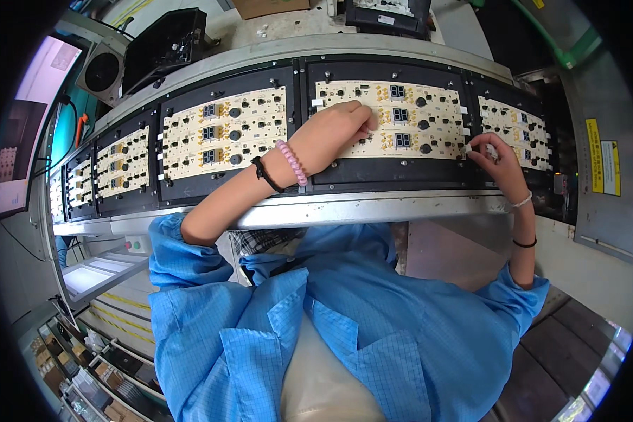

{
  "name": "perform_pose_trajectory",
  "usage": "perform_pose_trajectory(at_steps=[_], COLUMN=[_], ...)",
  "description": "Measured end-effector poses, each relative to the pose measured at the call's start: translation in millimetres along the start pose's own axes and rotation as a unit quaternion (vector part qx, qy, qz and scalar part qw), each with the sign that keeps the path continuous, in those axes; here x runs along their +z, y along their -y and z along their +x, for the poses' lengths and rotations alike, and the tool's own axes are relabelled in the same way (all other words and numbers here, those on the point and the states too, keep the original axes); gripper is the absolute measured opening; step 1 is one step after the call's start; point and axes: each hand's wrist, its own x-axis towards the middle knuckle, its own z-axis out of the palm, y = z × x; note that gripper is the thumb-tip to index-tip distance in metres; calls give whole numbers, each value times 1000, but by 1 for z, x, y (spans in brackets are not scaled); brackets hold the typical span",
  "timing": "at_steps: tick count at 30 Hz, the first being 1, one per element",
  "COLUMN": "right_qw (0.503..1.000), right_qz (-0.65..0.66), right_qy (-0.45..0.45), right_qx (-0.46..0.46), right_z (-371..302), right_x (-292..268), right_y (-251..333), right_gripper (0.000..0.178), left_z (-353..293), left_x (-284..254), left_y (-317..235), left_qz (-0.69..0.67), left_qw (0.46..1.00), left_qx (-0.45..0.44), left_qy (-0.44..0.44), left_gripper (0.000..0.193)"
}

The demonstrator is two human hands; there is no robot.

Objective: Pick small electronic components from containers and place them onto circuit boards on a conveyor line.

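Observation:
A cream circuit board panel (439,105) with black two-digit displays lies in a black carrier frame (394,172) in front of me. My left hand (334,133) rests over the panel's left part, fingers curled down onto it. Those fingertips are partly hidden, so whatever they pinch cannot be made out. At the panel's right edge, my right hand (501,167) pinches a small white connector (469,149) between thumb and forefinger. More small white pieces (492,152) show among its curled fingers. Another white connector (318,103) sits at the panel's upper left edge.
More framed panels stand in line: one to the left (225,133), others farther left, one to the right (517,126). A metal rail (401,202) runs along the near side. Behind are black bins (165,49), a cardboard box (271,7) and a fan (102,72). A monitor (32,133) hangs at far left.

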Motion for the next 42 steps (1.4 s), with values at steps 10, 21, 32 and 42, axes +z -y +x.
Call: perform_pose_trajectory(at_steps=[10,21,32,42], right_qw=[945,931,946,949], right_qz=[-313,-349,-304,-307], right_qy=[-53,-59,-25,5], right_qx=[-83,-90,-105,-73], right_z=[-10,-9,-1,5], right_x=[11,15,9,7], right_y=[24,29,32,29], right_gripper=[22,20,17,15], left_z=[-9,-12,-20,-26], left_x=[-11,-14,-14,-20], left_y=[-3,-2,3,-1], left_qz=[45,38,35,1], left_qw=[999,997,997,998], left_qx=[7,26,26,20], left_qy=[-28,-64,-62,-58], left_gripper=[9,8,8,9])
